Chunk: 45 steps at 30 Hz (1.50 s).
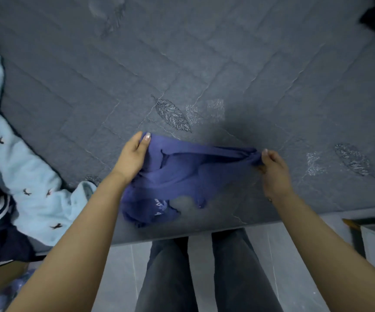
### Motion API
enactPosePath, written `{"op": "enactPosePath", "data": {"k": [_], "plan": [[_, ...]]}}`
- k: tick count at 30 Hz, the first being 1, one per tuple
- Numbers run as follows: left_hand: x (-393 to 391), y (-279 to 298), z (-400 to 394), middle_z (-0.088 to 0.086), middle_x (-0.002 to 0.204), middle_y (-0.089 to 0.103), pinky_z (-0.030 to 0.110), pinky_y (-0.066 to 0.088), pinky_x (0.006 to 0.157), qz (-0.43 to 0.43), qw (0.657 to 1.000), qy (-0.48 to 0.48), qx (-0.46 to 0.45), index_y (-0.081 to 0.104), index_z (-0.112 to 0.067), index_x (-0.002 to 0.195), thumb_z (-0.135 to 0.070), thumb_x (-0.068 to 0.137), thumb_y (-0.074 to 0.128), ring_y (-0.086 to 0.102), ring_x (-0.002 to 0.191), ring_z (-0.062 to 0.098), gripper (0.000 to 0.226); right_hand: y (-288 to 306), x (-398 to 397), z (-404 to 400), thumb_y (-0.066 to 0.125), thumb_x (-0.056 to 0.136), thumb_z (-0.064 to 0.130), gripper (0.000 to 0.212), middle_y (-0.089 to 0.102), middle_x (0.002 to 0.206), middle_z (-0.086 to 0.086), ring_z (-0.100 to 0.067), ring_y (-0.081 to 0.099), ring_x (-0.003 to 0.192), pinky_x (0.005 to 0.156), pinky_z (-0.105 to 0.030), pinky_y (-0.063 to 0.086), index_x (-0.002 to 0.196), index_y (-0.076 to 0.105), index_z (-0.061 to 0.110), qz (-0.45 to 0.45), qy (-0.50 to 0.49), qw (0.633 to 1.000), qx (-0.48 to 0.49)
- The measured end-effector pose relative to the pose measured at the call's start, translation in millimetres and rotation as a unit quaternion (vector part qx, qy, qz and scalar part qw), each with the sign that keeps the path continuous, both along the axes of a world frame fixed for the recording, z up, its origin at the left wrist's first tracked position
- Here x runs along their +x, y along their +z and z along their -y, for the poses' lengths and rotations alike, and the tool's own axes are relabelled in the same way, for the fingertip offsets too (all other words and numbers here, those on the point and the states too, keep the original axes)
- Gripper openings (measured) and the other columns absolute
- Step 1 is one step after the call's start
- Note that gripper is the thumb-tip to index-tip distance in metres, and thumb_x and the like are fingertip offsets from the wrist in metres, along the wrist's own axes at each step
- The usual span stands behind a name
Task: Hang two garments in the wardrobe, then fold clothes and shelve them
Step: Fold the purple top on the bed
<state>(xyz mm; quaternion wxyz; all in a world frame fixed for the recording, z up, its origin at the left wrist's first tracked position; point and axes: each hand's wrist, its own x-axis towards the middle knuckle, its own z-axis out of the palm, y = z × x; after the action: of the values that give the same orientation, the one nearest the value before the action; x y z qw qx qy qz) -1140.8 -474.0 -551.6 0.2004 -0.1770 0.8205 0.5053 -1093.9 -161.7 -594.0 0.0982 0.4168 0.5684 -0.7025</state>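
Risk of a crooked fold. Purple garment (182, 172) held just above the near edge of the bed (204, 64), stretched between both hands. Left hand (132, 158) gripping one corner, fingers curled round the cloth, thumb on top. Right hand (274, 170) pinching the other end, bunched thin into a twisted rope. Lower part hanging crumpled, printed side half hidden. If laid down so, creases probably locked in; if pinch slips, cloth likely to slide off to the floor (204, 266). Light blue garment (24, 165) near, well to the left.
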Motion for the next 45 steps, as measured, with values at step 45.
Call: {"op": "enactPosePath", "data": {"k": [45], "plan": [[-134.6,481.9,-126.4,-0.015,0.070,0.066,0.021,0.043,0.063,-0.434,0.813,-0.383,-0.058,0.062,-0.032,0.077,-0.026,0.071,0.086,0.054,0.065,0.001,0.025,542.9,67.6,-208.6,0.079,0.075,0.037,0.028,0.070,0.076,-0.002,-0.006,0.061,0.071,0.063,-0.015,0.047,0.079,0.073,0.011,-0.211,0.184,0.893,0.352]]}}
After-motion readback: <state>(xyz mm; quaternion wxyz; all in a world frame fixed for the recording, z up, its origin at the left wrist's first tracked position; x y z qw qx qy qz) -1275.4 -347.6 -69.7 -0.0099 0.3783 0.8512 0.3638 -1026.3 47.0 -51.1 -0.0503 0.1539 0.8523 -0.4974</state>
